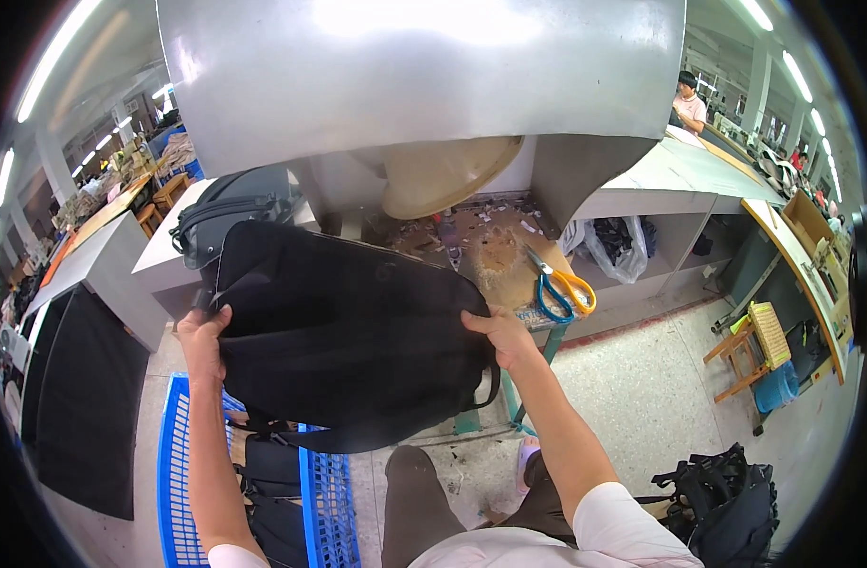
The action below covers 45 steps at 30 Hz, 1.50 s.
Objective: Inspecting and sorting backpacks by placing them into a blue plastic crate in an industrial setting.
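Note:
A black backpack hangs stretched sideways between my hands, in front of a metal housing. My left hand pinches its left edge, thumb on top. On the opposite edge my right hand grips the fabric, with the fingers partly hidden behind it. A dark strap loops down below my right hand. Beyond the bag, scissors with blue and orange handles lie on a littered work ledge. Above this ledge, a tan rounded disc shows under the housing.
The large grey metal housing fills the top. A blue plastic basket with black bags stands low at the left. Another dark backpack rests on the left table. A black bag pile and a wooden stool are at right.

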### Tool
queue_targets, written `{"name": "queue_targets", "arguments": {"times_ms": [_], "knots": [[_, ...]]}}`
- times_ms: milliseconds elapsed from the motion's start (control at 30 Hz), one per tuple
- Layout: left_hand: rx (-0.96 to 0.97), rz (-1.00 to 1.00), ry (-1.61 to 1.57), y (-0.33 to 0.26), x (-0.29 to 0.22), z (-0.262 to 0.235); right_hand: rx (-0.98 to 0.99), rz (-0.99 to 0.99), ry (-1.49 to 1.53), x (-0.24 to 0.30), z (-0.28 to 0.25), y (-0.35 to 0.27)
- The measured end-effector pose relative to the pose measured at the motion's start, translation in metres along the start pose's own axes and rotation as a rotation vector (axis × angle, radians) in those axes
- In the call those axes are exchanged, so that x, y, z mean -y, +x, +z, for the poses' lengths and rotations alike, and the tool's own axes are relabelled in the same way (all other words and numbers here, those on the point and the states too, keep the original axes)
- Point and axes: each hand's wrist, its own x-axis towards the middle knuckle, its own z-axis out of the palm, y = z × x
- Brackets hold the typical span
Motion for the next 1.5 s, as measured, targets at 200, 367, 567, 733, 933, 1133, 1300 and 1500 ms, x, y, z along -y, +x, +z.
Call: {"name": "queue_targets", "arguments": {"times_ms": [200,367,567,733,933,1133,1300,1500], "knots": [[0.151,0.091,1.239,-0.081,-0.013,-0.025,0.277,-0.186,-0.185,0.020,0.026,-0.056],[0.715,0.280,0.505,-0.122,-0.061,0.052,0.645,-0.431,-0.817,0.042,0.081,-0.077],[0.915,-0.199,0.085,-0.127,-0.037,0.044,0.720,-0.494,-1.188,0.046,0.112,-0.092],[0.559,-0.221,-0.177,-0.144,-0.025,0.006,0.699,-0.177,-0.345,0.038,0.039,-0.088],[0.093,-0.333,-0.490,-0.154,0.012,-0.014,0.546,-0.101,-0.316,-0.045,0.013,-0.124],[0.181,-0.414,-0.576,-0.160,0.025,-0.024,0.249,-0.117,-0.331,-0.049,0.028,-0.110],[0.131,-0.353,-0.504,-0.134,0.028,0.001,0.193,-0.205,-0.383,-0.040,0.025,-0.080],[0.081,-0.441,-0.408,-0.094,0.034,0.045,0.133,-0.190,-0.407,-0.016,0.020,-0.038]]}}
